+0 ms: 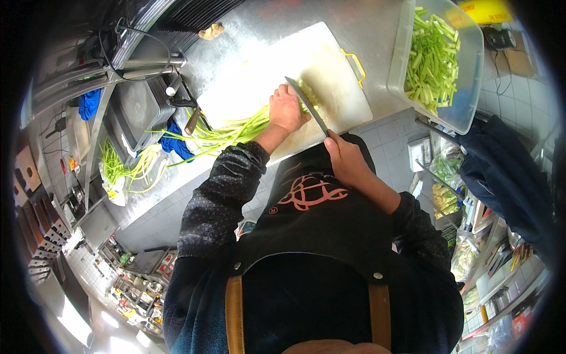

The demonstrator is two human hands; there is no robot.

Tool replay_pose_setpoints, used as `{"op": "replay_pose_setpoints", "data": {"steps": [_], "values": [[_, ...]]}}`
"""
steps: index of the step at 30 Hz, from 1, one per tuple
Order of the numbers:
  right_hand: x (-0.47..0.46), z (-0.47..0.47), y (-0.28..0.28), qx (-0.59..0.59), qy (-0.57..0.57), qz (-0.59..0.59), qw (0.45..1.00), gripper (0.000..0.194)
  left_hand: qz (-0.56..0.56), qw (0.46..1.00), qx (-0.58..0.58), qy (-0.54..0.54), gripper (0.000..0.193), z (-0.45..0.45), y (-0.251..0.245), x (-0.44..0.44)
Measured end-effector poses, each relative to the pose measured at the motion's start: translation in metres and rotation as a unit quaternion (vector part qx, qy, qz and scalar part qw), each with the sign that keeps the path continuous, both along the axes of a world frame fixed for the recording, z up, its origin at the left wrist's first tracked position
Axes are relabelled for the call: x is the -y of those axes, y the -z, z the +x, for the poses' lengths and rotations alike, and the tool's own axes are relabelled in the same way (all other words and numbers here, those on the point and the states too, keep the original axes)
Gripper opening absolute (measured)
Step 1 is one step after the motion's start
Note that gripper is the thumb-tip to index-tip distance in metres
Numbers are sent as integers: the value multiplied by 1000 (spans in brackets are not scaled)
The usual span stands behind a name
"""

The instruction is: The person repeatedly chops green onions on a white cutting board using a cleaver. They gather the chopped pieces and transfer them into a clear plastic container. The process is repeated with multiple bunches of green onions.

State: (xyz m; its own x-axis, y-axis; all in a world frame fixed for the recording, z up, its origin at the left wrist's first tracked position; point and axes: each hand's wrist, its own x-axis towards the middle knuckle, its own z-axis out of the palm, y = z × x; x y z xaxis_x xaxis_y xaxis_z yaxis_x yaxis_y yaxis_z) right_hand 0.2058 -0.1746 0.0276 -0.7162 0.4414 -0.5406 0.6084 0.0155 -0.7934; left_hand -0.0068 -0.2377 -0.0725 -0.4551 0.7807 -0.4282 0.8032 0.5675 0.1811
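On a white cutting board (336,53) with a yellow handle lies a bunch of long green stalks (234,132), maybe scallions or garlic shoots. My left hand (285,108) presses on the bunch, its fingers curled beside the blade. A knife (309,106) stands edge down across the stalk ends, and my right hand (347,159) grips its handle. Small pale green cut pieces (309,93) lie along the blade's far side. The stalks' long ends trail left over the board and the steel counter.
A clear plastic tub (398,66) of cut green stalks stands right of the board. Ginger (211,31) lies near the back. At left are a brown-handled tool (193,121), a blue cloth (174,140), stacked metal trays (141,110) and more green stalks (150,161).
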Motion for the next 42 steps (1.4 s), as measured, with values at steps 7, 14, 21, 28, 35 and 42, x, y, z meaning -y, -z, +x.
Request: {"op": "replay_pose_setpoints", "data": {"steps": [7, 14, 21, 28, 35, 42], "values": [[-8, -16, 15, 6, -2, 2, 1000, 46, -1, 999, 31, -18, 85, -4, -2, 0], [-9, -22, 41, -8, 9, 13, 1000, 45, 4, 999, 33, -16, 83, -5, -3, 0], [5, -13, 72, -78, 31, 71, 994, 45, 38, 999, 20, -9, 82, -5, -3, 3], [-15, -12, 88, -12, 40, -8, 999, 45, 15, 999, 24, -21, 87, -4, -9, 2], [-32, -12, 77, -44, 44, 8, 998, 47, 27, 998, 24, -56, 116, -2, -15, 2], [-41, -2, 45, -89, 24, 75, 993, 48, 96, 994, 19, -37, 128, 4, -24, 7]]}}
